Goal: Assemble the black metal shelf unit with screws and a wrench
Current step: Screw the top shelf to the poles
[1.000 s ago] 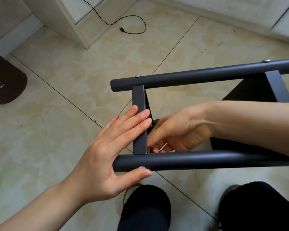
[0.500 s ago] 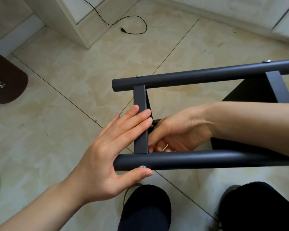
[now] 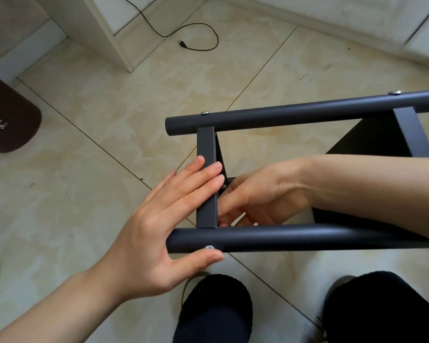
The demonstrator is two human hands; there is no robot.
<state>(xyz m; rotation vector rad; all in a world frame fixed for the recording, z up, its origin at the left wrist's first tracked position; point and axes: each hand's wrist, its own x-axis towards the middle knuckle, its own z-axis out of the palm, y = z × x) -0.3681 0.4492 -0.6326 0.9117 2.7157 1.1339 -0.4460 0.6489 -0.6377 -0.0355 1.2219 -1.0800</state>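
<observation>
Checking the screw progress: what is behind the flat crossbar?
The right hand reaches in behind the crossbar, fingers at a small screw. What the fingers hold is hidden by the bar.

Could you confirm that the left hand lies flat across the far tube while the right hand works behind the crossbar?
Not quite: in the head view the left hand lies flat across the crossbar and near tube, not the far tube. The right hand does work behind the crossbar.

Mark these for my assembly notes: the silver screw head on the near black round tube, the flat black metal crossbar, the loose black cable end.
Silver screw head (image 3: 209, 247): head view, domed top.
Flat black metal crossbar (image 3: 205, 144): head view, upper face.
Black cable end (image 3: 182, 43): head view, plug tip.
</observation>
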